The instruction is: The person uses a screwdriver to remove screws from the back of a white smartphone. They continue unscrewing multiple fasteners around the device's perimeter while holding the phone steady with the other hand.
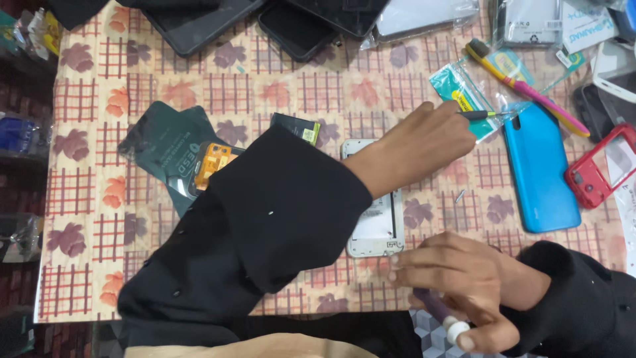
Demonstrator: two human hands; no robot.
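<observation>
My left hand (424, 146) reaches across the table from a black sleeve, fingers closed on a thin black-and-yellow tool (483, 114) whose tip points at a teal packet (457, 89). Beneath that forearm lies an opened white phone body (381, 229), partly hidden by the arm. My right hand (464, 282) rests at the table's near edge. It grips a purple screwdriver with a white cap (445, 318), and its fingertips touch the phone body's lower corner.
A blue phone back cover (540, 169), a red phone frame (599, 169) and a yellow-pink toothbrush (523, 86) lie at the right. A small black battery (296, 127) and dark green packaging (165, 142) sit at the left. Dark phones (298, 30) line the far edge.
</observation>
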